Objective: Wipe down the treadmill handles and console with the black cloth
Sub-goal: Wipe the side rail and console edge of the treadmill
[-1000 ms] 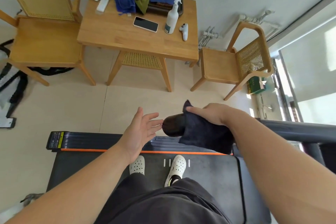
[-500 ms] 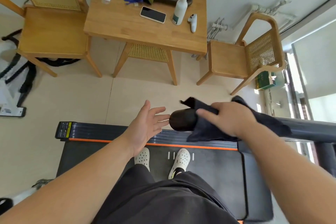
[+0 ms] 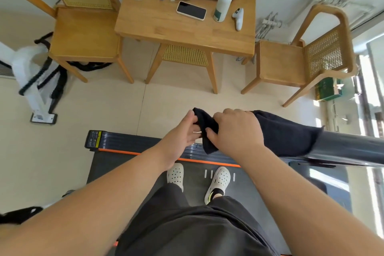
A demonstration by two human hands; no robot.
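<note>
In the head view, the person stands on the treadmill belt [image 3: 259, 189] and looks down at both hands, which meet at the free end of the handle [image 3: 351, 149]. The black cloth [image 3: 286, 133] is draped over this end of the dark bar, so it covers the top and hangs down on the near side. This way the fabric surrounds the round bar and can clean more than one face at a time.

The right hand [image 3: 239, 131] lies on top of the cloth, with the fingers curled down over it and closed around the tip of the handle. The left hand [image 3: 182, 133] comes from the other side; its fingers pinch the loose corner of the cloth at the very tip. Probably it holds this corner tight so the cloth does not slip off while the right hand rubs.

The console is not visible here, so that part seems not yet done. On the wooden table [image 3: 166, 29] farther away stands a spray bottle [image 3: 223, 0], well apart from the hands and not in use.
</note>
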